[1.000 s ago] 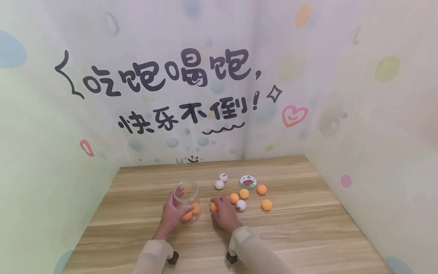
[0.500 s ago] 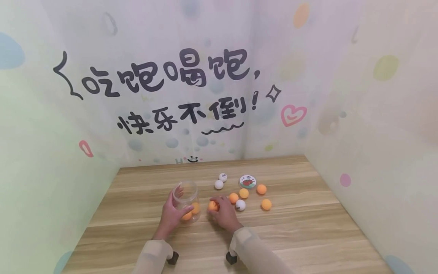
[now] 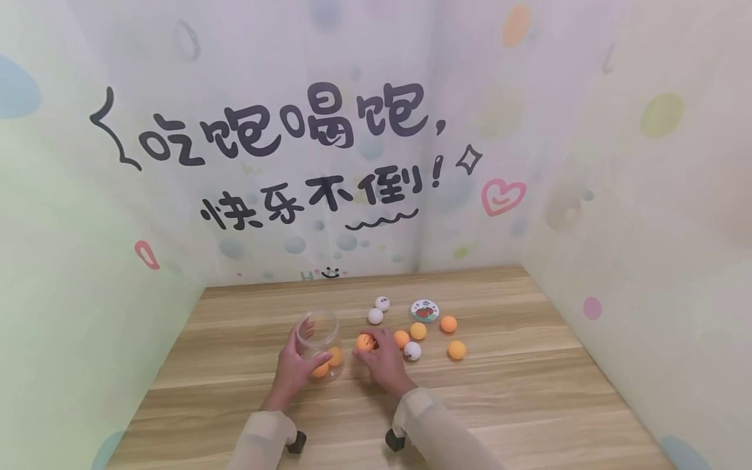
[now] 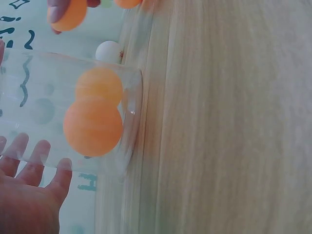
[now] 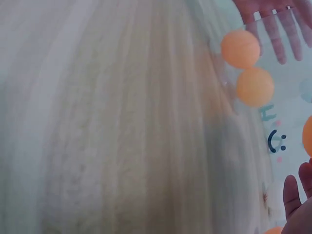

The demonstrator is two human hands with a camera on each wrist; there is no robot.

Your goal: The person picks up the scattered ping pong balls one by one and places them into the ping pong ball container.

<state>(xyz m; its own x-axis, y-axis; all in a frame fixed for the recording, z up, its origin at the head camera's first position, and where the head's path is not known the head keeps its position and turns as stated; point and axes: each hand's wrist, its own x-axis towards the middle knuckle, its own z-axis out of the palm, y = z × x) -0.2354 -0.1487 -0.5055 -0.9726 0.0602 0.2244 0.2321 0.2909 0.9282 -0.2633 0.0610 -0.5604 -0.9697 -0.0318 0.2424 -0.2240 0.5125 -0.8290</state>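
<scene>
A clear, lidless plastic jar (image 3: 320, 333) stands on the table with two orange ping-pong balls (image 4: 92, 126) at its bottom. My left hand (image 3: 294, 362) grips the jar from its left side, thumb across the front and fingers behind. To the right of the jar, my right hand (image 3: 388, 362) pinches an orange ping-pong ball (image 3: 365, 343) with dark print, raised off the table. In the left wrist view, that held ball (image 4: 69, 14) shows at the top edge. Only part of the right hand (image 5: 300, 209) is visible in the right wrist view.
Right of the hand lie loose balls: an orange one (image 3: 401, 339), a yellow-orange one (image 3: 418, 331), a white one (image 3: 412, 351) and others farther right. Two white balls (image 3: 375, 316) sit behind. A round lid-like disc (image 3: 424, 311) lies near them. Printed walls enclose the wooden table (image 3: 529, 405).
My right hand has taken hold of the printed orange ball and lifted it slightly up from the table, a little toward the jar. The left hand and jar have stayed in place.
</scene>
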